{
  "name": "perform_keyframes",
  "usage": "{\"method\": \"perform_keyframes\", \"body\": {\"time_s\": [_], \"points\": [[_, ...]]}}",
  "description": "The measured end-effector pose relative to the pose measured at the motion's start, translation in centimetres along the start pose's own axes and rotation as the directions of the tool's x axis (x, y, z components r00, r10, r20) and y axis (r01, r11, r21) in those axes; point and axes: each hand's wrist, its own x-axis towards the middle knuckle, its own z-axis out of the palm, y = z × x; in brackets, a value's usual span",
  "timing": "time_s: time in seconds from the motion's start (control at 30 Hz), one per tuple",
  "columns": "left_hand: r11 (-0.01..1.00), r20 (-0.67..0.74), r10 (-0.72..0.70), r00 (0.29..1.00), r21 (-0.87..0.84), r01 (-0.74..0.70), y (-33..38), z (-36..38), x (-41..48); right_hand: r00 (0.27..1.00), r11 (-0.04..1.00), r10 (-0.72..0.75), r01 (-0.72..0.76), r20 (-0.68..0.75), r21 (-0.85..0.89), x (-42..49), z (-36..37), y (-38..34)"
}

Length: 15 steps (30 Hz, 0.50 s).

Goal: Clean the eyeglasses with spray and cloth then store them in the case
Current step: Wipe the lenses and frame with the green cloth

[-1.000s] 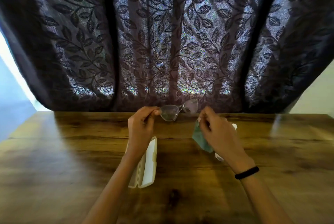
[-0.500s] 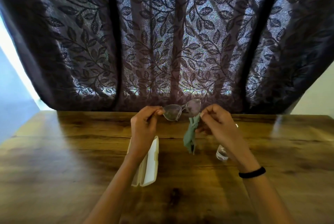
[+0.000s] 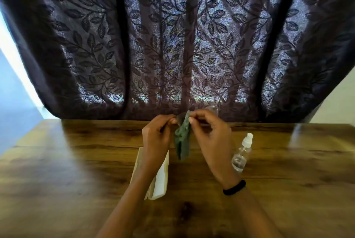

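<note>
My left hand [image 3: 156,137] pinches the clear-framed eyeglasses [image 3: 212,110] by their left end, held above the far part of the table. Most of the glasses are hidden; one lens shows faintly behind my right fingers. My right hand [image 3: 211,137] pinches a green cloth [image 3: 182,137] against the left lens, and the cloth hangs down between both hands. An open cream glasses case [image 3: 159,178] lies on the table under my left wrist. A clear spray bottle [image 3: 242,153] with a white nozzle lies to the right of my right hand.
A brown wooden table [image 3: 76,180] spans the view. A dark leaf-patterned curtain [image 3: 172,45] hangs right behind its far edge. A black band circles my right wrist [image 3: 234,187].
My right hand has lifted the cloth from beside the glasses up onto the left lens, closing in on my left hand. The spray bottle is now uncovered.
</note>
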Motion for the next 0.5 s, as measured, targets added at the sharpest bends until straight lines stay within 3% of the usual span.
{"method": "perform_keyframes", "body": {"time_s": [0.1,0.23,0.5], "points": [[1.000,0.006,0.012,1.000,0.011,-0.012,0.1,0.0,0.0,0.990,0.966,-0.137,0.142,0.037,-0.218,-0.5,0.7,0.0],[1.000,-0.007,0.015,1.000,-0.007,-0.015,0.2,0.1,-0.1,0.971,0.888,-0.194,0.236,0.143,-0.394,-1.0,1.0,0.4],[1.000,-0.020,-0.011,1.000,-0.027,0.011,0.0,-0.1,0.2,0.983,0.921,-0.185,0.177,0.012,-0.348,-0.2,-0.3,1.7]]}}
